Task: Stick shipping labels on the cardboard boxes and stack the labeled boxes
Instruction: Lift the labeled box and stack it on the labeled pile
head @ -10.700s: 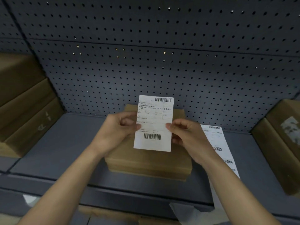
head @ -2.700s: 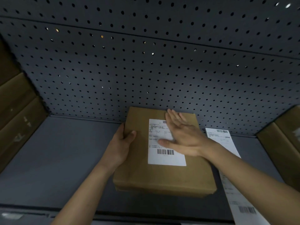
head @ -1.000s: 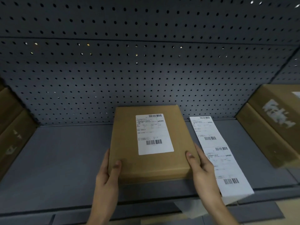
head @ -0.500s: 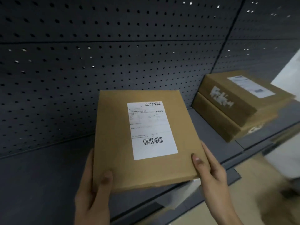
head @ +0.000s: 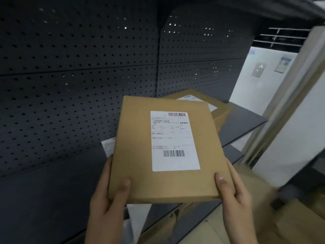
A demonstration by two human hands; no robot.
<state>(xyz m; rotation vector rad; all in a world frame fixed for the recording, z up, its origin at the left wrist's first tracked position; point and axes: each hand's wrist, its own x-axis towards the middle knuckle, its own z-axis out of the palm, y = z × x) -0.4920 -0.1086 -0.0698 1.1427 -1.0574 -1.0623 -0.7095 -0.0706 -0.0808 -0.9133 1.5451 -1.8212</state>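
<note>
I hold a flat cardboard box (head: 137, 147) in the air above the dark shelf, with a white shipping label (head: 174, 140) stuck on its top face. My left hand (head: 109, 196) grips its near left corner, thumb on top. My right hand (head: 235, 191) grips the near right corner the same way. Behind the box, at the right end of the shelf, lies a stack of labeled boxes (head: 218, 110), mostly hidden by the held box. A bit of the label strip (head: 108, 147) shows at the box's left edge.
The dark shelf (head: 52, 191) runs along a perforated back panel (head: 79, 76). Its right end (head: 246, 124) borders a white wall and a pale post (head: 288, 95). Loose white backing paper (head: 137, 219) hangs below the shelf front. Blurred cardboard (head: 263, 199) lies at lower right.
Both hands have lifted the labeled box off the shelf and carried it rightward toward the stack of labeled boxes. The view has swung right with it.
</note>
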